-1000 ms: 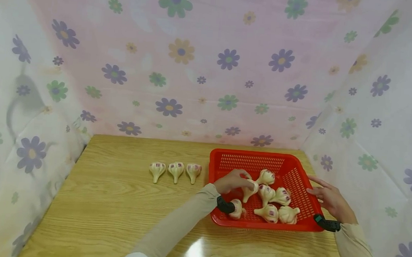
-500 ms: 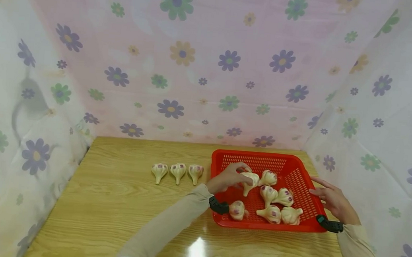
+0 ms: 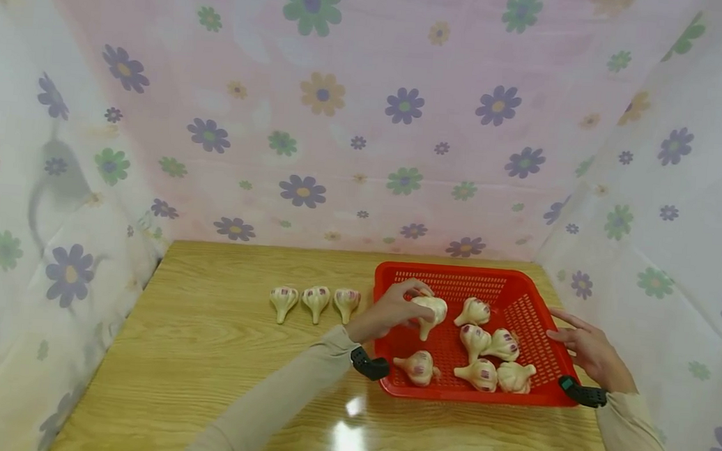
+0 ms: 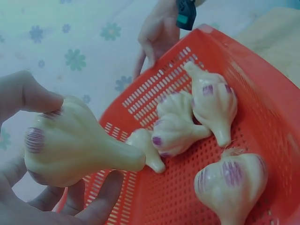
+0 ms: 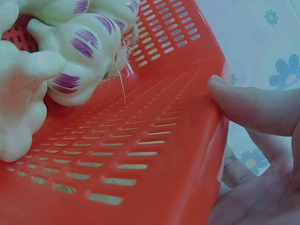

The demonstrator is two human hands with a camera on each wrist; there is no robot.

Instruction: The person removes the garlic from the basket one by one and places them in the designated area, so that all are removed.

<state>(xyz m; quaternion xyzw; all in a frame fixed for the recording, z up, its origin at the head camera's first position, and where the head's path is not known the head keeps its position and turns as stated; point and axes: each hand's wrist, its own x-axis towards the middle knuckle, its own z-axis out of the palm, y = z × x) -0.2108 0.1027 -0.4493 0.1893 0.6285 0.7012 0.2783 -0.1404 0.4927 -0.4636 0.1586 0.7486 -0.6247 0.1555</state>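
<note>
A garlic bulb (image 3: 432, 311) with purple marks is held between the thumb and fingers of my left hand (image 3: 393, 309), above the left part of the red basket (image 3: 443, 395). In the left wrist view, the held bulb (image 4: 70, 145) has its stem pointing right. My right hand (image 3: 592, 350) touches the basket's right rim, its thumb (image 5: 258, 105) on the edge and its other fingers outside the wall, fairly straight. Several garlic bulbs lie inside the basket, among them one garlic bulb (image 3: 417, 368) near the front left corner.
On the wooden table (image 3: 213, 362), three garlic bulbs stand in a row left of the basket, the middle garlic bulb (image 3: 316, 300) among them, stems toward the front. Flowered cloth (image 3: 356, 113) hangs at the back and both sides.
My left hand has lifted the garlic bulb and moved slightly left with it, uncovering more of the bulb at the front left corner. My right hand stays at the basket's rim.
</note>
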